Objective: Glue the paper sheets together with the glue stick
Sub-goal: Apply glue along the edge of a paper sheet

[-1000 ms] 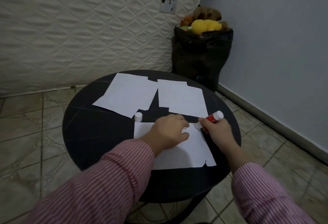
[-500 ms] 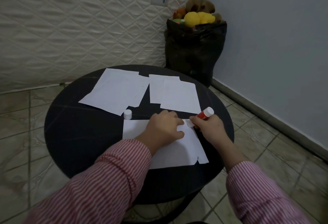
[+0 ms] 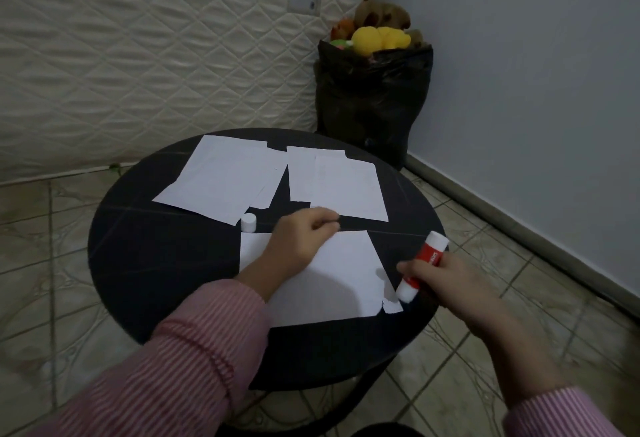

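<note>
Hold near sheet [image 3: 332, 280] flat on worktop [image 3: 156, 263] with left hand [image 3: 298, 242], curled and pressing at sheet's 12 o'clock edge, gripping nothing. Keep glue stick [image 3: 420, 270] clasped in right hand [image 3: 446, 280], at sheet's 3 o'clock edge, glue end tilted down toward 7 o'clock corner. Spread glue in even strokes out to margin; avoid torn corner tab [image 3: 393, 305]. Leave cap [image 3: 248, 222] at 11 o'clock within reach. Press one of far sheets [image 3: 225, 180] on promptly, probably before glue dries.
</note>
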